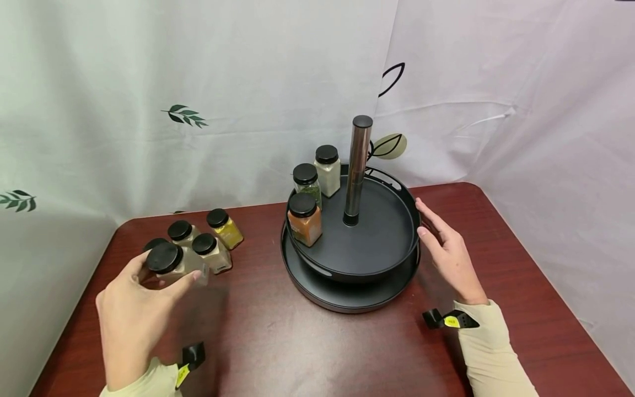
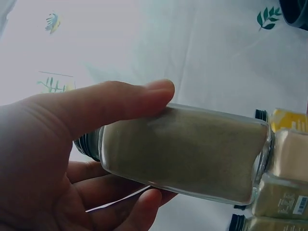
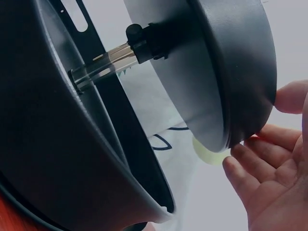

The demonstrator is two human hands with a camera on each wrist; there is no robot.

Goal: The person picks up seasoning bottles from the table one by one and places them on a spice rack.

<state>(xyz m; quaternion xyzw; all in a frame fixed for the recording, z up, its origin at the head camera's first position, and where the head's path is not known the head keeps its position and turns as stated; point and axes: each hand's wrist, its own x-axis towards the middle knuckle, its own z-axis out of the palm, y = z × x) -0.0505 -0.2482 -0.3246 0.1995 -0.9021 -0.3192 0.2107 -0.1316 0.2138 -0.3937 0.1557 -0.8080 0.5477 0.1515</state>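
Observation:
Over the left of the table, my left hand point(image 1: 136, 317) grips a glass spice jar point(image 2: 187, 151) of grey-brown powder between thumb and fingers. Its black lid points up in the head view, and the thumb lies along its side in the left wrist view. My right hand point(image 1: 450, 259) touches the right rim of the upper tray point(image 1: 387, 226) of a black two-tier rack, its fingertips against the outer wall in the right wrist view. On that tray's left side stand an orange spice jar point(image 1: 306, 227), a green herb jar point(image 1: 312, 191) and a pale powder jar point(image 1: 328, 177).
Just beyond my left hand stand several more jars, among them a yellow jar point(image 1: 230, 234) and a beige jar point(image 1: 218, 260). A metal post point(image 1: 358, 171) rises from the rack above its lower tray point(image 1: 342, 302). White cloth point(image 1: 248, 82) hangs behind the red-brown table point(image 1: 297, 353).

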